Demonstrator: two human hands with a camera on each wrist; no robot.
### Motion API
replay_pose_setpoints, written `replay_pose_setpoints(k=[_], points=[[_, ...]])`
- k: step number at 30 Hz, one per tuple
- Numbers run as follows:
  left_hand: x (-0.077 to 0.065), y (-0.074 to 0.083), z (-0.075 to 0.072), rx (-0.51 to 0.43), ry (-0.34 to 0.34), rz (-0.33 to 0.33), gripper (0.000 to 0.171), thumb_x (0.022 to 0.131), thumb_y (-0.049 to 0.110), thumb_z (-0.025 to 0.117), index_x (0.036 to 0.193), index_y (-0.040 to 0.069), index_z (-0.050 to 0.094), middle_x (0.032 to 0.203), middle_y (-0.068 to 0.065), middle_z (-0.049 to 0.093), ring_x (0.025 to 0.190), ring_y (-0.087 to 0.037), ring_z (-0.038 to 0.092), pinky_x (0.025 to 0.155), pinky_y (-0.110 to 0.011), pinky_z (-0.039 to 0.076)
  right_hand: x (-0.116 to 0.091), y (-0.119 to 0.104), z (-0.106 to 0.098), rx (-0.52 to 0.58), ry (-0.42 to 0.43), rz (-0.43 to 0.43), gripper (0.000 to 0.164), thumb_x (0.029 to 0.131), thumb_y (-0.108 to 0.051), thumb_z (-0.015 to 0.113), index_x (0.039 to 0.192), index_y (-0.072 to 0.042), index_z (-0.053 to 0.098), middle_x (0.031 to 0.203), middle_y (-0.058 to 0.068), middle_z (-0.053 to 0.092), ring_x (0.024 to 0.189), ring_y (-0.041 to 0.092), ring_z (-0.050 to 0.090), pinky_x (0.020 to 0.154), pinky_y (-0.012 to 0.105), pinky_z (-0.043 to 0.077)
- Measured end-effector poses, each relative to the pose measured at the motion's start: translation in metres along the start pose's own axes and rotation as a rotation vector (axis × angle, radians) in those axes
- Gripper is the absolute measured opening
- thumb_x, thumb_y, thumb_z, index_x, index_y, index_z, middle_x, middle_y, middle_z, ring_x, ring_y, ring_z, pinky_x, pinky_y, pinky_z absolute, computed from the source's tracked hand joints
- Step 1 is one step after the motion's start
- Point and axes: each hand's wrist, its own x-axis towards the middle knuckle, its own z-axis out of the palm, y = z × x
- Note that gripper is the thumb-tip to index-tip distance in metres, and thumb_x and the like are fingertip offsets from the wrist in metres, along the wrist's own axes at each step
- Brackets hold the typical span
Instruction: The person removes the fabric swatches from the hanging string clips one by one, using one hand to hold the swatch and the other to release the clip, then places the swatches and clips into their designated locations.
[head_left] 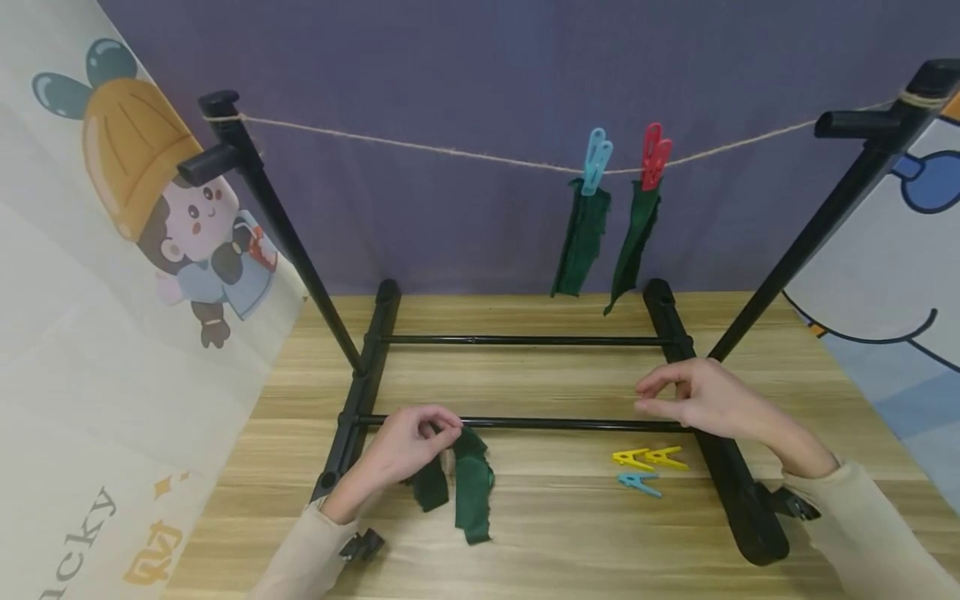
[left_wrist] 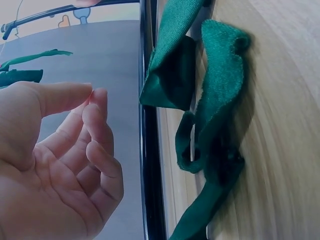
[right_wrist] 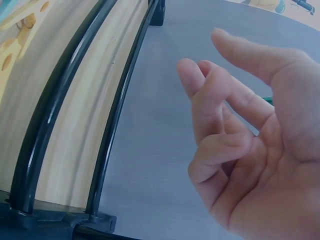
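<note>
My left hand (head_left: 411, 442) hovers over dark green cloth strips (head_left: 472, 496) near the front crossbar. In the left wrist view its thumb and index fingertips meet, the other fingers are loosely bent, and no cloth shows between them. My right hand (head_left: 705, 398) is above the rack's right end, thumb and index finger apart, holding nothing. Just below it on the table lie yellow clothespins (head_left: 664, 457) and a blue clothespin (head_left: 639, 483). From the string (head_left: 450, 152), a light blue clothespin (head_left: 597, 162) and a red clothespin (head_left: 655, 157) hold two green cloth strips (head_left: 581, 237).
A black rack frame stands on the wooden table (head_left: 555, 533), with slanted left (head_left: 285, 233) and right posts (head_left: 810, 225) carrying the string. Two crossbars (head_left: 540, 340) run low between its feet. Behind is a purple-grey backdrop (head_left: 420, 75); printed cartoon panels flank it.
</note>
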Motion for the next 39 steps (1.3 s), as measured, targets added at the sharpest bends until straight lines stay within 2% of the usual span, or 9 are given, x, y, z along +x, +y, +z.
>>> replay_pose_setpoints(k=[9,19,24,32,34,36,39], points=[[0.004,0.001,0.000,-0.009,-0.003,0.003,0.010,0.101,0.024,0.074,0.109,0.022,0.080,0.101,0.005,0.076,0.076,-0.010,0.063,0.063,-0.025,0.050,0.002,-0.007,-0.004,-0.022,0.052,-0.033,0.024,0.099,-0.030,0.077,0.118,-0.015,0.080,0.102,-0.003,0.081,0.047,0.008,0.050,0.045,0.028,0.039],[0.009,0.003,-0.001,-0.030,-0.001,0.001,0.011,0.102,0.026,0.073,0.110,0.021,0.080,0.105,0.003,0.076,0.080,-0.011,0.065,0.064,-0.026,0.052,0.006,-0.014,-0.008,-0.045,0.068,-0.021,0.023,0.100,-0.034,0.077,0.116,-0.018,0.081,0.096,-0.005,0.078,0.045,0.012,0.053,0.043,0.029,0.039],[0.014,0.004,-0.002,-0.035,-0.003,0.008,0.016,0.103,0.027,0.072,0.113,0.018,0.080,0.110,0.000,0.077,0.079,-0.012,0.065,0.063,-0.027,0.051,0.008,-0.018,-0.010,-0.055,0.070,-0.007,0.025,0.101,-0.036,0.076,0.118,-0.018,0.081,0.097,-0.002,0.078,0.045,0.012,0.052,0.044,0.029,0.039],[0.018,0.004,-0.002,-0.039,0.007,0.016,0.018,0.103,0.026,0.072,0.114,0.013,0.080,0.107,0.000,0.077,0.078,-0.011,0.066,0.065,-0.027,0.052,0.008,-0.024,-0.014,-0.080,0.096,-0.038,0.025,0.101,-0.032,0.076,0.119,-0.015,0.081,0.096,-0.005,0.079,0.043,0.009,0.046,0.043,0.027,0.033],[0.018,0.005,-0.002,-0.044,0.008,0.018,0.019,0.103,0.027,0.072,0.114,0.013,0.080,0.107,0.000,0.077,0.077,-0.011,0.066,0.065,-0.027,0.052,0.008,-0.026,-0.015,-0.089,0.101,-0.036,0.025,0.101,-0.032,0.076,0.119,-0.015,0.081,0.092,-0.007,0.078,0.043,0.009,0.044,0.043,0.027,0.032],[0.019,0.006,-0.002,-0.049,0.011,0.021,0.020,0.103,0.027,0.072,0.115,0.013,0.080,0.107,0.000,0.077,0.077,-0.012,0.066,0.063,-0.027,0.051,0.008,-0.027,-0.015,-0.097,0.106,-0.032,0.024,0.100,-0.032,0.076,0.118,-0.017,0.081,0.079,-0.009,0.074,0.044,0.008,0.042,0.043,0.026,0.031],[0.020,0.007,-0.002,-0.047,0.016,0.033,0.020,0.103,0.027,0.072,0.115,0.013,0.080,0.107,0.000,0.078,0.078,-0.011,0.067,0.064,-0.027,0.052,0.009,-0.030,-0.016,-0.103,0.119,-0.029,0.021,0.100,-0.033,0.076,0.115,-0.020,0.082,0.059,-0.010,0.059,0.044,0.007,0.037,0.044,0.025,0.030]])
